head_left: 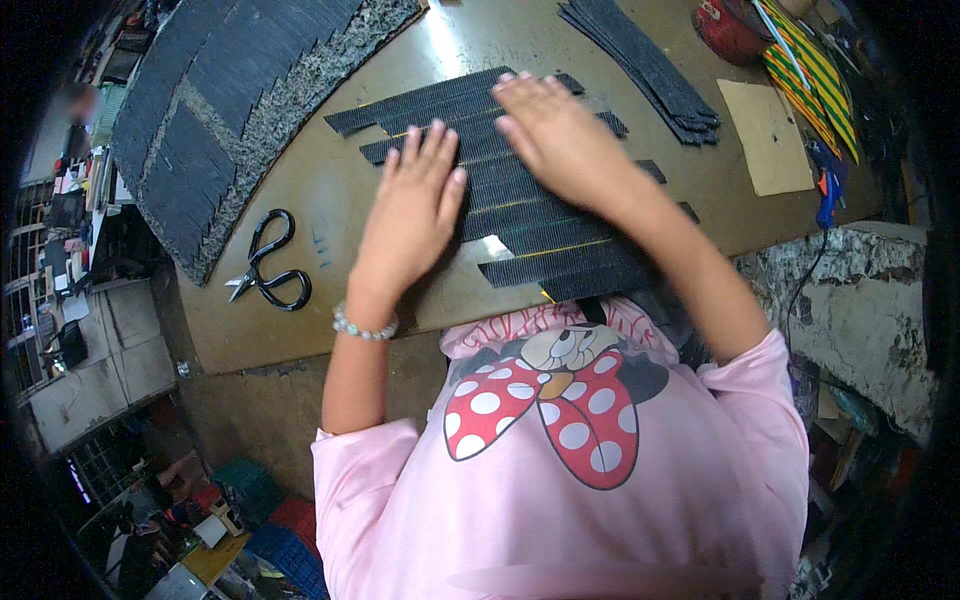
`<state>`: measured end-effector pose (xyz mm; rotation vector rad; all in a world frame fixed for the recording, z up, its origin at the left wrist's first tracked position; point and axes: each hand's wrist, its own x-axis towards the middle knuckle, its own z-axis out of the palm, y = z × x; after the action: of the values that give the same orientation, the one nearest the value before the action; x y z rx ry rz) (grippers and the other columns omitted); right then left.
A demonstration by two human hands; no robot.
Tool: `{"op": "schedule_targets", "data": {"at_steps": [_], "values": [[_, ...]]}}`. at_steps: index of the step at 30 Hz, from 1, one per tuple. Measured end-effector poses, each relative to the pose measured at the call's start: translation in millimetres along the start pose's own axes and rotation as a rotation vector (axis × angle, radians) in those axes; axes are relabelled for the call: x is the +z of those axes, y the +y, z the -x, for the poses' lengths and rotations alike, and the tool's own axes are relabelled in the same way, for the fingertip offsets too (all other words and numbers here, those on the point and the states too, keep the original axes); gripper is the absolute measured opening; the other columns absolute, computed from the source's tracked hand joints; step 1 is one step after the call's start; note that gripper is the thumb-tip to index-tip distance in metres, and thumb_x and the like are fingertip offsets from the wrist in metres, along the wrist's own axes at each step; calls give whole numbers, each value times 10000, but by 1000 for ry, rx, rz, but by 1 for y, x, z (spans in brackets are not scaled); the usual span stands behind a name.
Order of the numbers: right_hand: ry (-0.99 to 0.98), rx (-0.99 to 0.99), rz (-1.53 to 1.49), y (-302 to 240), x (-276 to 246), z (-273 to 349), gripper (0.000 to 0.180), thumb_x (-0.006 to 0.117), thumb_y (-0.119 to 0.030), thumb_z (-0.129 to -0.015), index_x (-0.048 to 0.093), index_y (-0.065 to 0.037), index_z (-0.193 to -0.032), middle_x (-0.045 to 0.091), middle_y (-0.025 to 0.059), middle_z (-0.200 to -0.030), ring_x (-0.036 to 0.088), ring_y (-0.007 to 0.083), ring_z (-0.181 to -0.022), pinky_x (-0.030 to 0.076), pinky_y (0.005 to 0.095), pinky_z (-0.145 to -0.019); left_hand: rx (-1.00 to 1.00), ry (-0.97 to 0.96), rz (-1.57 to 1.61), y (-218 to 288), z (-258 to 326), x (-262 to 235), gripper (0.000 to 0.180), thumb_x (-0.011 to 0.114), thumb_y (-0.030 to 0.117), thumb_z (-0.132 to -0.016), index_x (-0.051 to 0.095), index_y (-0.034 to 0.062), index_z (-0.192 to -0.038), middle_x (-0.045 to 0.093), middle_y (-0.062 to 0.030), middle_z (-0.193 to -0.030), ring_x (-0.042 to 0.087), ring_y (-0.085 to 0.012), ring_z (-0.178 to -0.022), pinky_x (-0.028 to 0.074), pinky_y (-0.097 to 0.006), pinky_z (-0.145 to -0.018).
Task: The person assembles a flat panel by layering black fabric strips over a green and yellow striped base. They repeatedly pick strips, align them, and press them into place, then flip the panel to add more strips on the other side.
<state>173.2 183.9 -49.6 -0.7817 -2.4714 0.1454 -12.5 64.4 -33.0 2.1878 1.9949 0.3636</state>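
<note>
Several dark ribbed strips (525, 190) lie side by side in front of me, their ends staggered and thin yellow lines showing between some of them. My left hand (417, 205) rests flat on their left part, fingers stretched out and pointing away from me. Farther up and to the right, my right hand (560, 135) lies across the upper strips with its fingers extended. Neither hand grips anything. To the left of the strips, a pair of black-handled scissors (268, 262) lies on the table with its blades slightly apart.
The brown table (330, 320) carries a large dark panel of strips (250, 90) at far left. A stack of dark grey strips (645, 70) lies at the back, near a tan card (765, 135), a red container (730, 30), yellow-green striped material (815, 75) and a blue glue gun (828, 195).
</note>
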Motion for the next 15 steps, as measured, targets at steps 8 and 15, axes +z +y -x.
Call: {"op": "schedule_targets", "data": {"at_steps": [8,15], "values": [[-115,61,-123,-27,4,34,447,411,-290,-1038,612,35,-1271,588,180,-1363,543,270,-1300,366,405,-1137,-25,32,-129,5,10,16,498,357,279,-1056,370,83,-1514,341,-101,-1583,317,-297,-1459,236,-470,-1193],[-183,174,-18,26,-34,60,430,382,-275,-1047,637,1,-1256,589,156,-1367,533,300,-1301,350,434,-1145,-21,55,-240,7,9,14,488,367,281,-1054,386,113,-1512,386,-44,-1566,350,-251,-1448,229,-510,-1188]]}}
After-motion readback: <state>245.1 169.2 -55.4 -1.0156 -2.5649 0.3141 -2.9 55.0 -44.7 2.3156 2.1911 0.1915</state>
